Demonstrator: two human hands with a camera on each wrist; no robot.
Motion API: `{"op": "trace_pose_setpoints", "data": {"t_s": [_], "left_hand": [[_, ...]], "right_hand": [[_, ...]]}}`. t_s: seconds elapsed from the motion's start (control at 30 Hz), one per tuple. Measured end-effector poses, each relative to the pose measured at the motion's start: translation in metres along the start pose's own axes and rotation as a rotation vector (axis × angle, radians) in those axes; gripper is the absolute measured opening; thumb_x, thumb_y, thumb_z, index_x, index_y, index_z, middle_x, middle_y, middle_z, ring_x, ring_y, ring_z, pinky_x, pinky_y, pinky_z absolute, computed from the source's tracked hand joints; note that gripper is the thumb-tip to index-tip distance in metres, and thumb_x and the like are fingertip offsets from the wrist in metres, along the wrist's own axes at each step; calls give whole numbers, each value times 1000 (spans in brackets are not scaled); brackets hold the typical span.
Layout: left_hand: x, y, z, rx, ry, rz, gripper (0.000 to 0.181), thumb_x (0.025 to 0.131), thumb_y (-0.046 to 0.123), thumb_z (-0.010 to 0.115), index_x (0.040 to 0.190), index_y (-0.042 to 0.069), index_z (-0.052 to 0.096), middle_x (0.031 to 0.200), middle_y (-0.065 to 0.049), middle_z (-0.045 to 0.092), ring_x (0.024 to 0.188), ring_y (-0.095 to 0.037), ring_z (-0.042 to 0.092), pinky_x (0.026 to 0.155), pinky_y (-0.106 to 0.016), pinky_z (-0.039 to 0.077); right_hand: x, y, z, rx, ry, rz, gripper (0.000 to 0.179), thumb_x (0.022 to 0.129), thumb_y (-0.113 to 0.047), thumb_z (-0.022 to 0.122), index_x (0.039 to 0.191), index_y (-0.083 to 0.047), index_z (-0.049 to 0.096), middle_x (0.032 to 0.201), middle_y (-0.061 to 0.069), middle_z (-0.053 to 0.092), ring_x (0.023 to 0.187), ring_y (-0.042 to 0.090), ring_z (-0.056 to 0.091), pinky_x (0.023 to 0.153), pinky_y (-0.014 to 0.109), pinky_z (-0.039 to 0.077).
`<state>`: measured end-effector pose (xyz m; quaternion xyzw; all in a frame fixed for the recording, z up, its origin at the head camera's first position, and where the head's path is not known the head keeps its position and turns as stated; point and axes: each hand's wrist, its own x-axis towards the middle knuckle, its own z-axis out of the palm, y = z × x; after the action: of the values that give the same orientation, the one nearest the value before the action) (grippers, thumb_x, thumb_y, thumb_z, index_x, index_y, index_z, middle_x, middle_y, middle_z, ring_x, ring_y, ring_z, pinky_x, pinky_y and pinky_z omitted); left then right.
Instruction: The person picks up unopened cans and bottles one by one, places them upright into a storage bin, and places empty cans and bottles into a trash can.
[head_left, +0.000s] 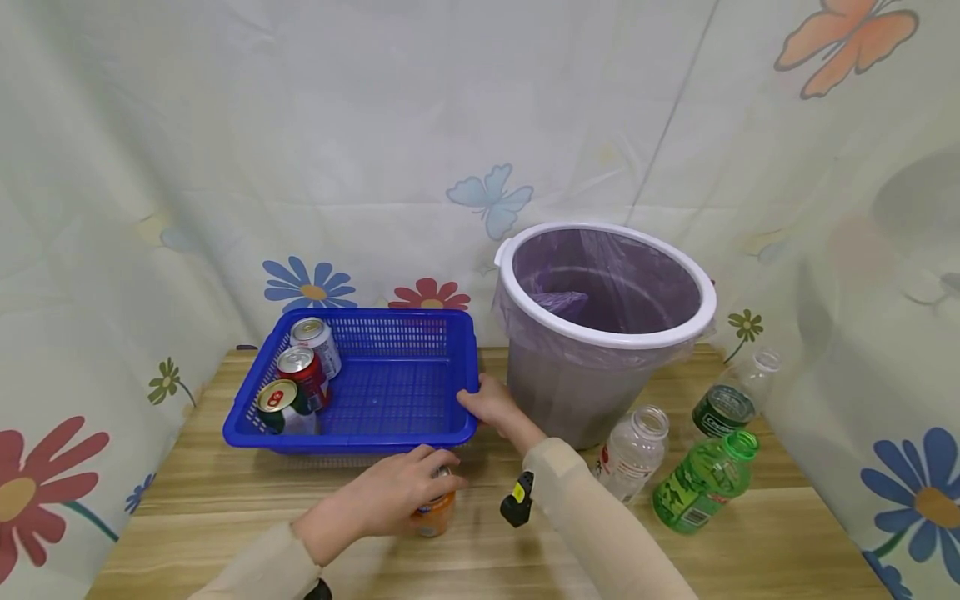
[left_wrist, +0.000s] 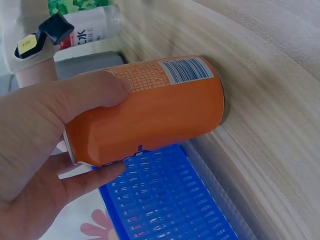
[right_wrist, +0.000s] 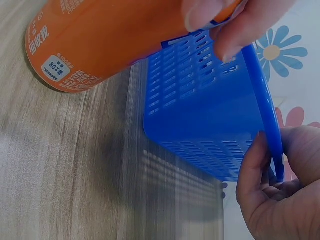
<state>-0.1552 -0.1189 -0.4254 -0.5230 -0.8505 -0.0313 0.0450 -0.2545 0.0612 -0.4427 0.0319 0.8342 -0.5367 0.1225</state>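
Note:
My left hand (head_left: 401,492) grips an orange drink can (left_wrist: 165,112) from above, thumb on one side and fingers on the other, just in front of the blue plastic basket (head_left: 375,440). At the basket's right side, my right hand (head_left: 498,408) pinches the rim, thumb on one face and fingers curled under it, as the right wrist view shows. Three cans stand along the basket's left wall: a silver one (head_left: 315,342), a red one (head_left: 303,375) and a dark green one (head_left: 285,408).
A grey bin (head_left: 570,400) with a white rim and purple liner stands right of the basket. Near it on the wooden table (head_left: 525,558) are a clear bottle (head_left: 633,450), a green bottle (head_left: 701,483) and a dark-labelled bottle (head_left: 731,400). A flowered curtain (head_left: 360,167) hangs behind.

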Motion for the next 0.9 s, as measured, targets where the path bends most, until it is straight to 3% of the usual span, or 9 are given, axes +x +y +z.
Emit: {"op": "trace_pose_setpoints", "data": {"t_s": [0.63, 0.9], "left_hand": [[4, 0, -3, 108, -1, 32, 56, 64, 39, 82, 112, 23, 58, 109, -1, 52, 89, -15, 52, 66, -25, 52], [8, -3, -3, 169, -26, 46, 52, 66, 45, 79, 107, 24, 56, 102, 0, 51, 79, -13, 48, 58, -21, 48]], "right_hand": [[0, -1, 0, 8, -4, 4, 31, 88, -15, 53, 111, 6, 50, 96, 20, 63, 79, 31, 67, 61, 37, 57], [1, 0, 1, -5, 6, 1, 31, 87, -16, 54, 109, 5, 50, 95, 19, 63, 72, 25, 66, 59, 37, 57]]}}
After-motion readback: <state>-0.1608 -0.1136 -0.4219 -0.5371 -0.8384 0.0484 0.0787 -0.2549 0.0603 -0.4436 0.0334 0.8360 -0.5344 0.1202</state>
